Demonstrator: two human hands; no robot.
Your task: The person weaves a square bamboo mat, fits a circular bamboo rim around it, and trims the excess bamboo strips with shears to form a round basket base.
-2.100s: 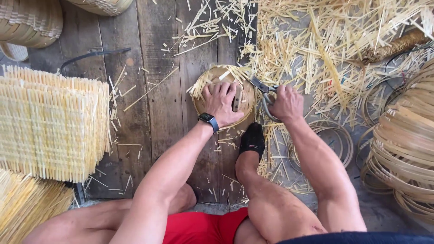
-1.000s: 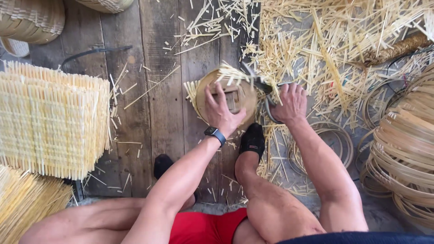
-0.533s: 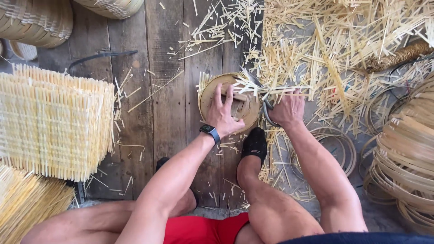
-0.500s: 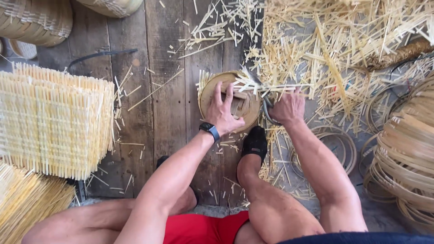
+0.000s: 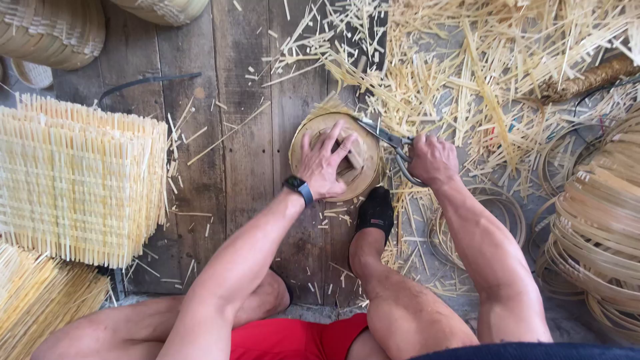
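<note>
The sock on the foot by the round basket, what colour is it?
Black. The sock shows best in the head view, just below the round basket.

Pale straw-yellow woven round tray (image 5: 320, 130) with a tan rim; silver-grey scissors (image 5: 390, 143); black wristband (image 5: 299, 189); black sock (image 5: 375, 210); red shorts (image 5: 293, 340); grey-brown weathered plank floor (image 5: 247, 153); golden-yellow lattice mats (image 5: 80, 180); pale yellow loose strips (image 5: 507, 60); light tan coiled hoops (image 5: 600, 220).
</note>
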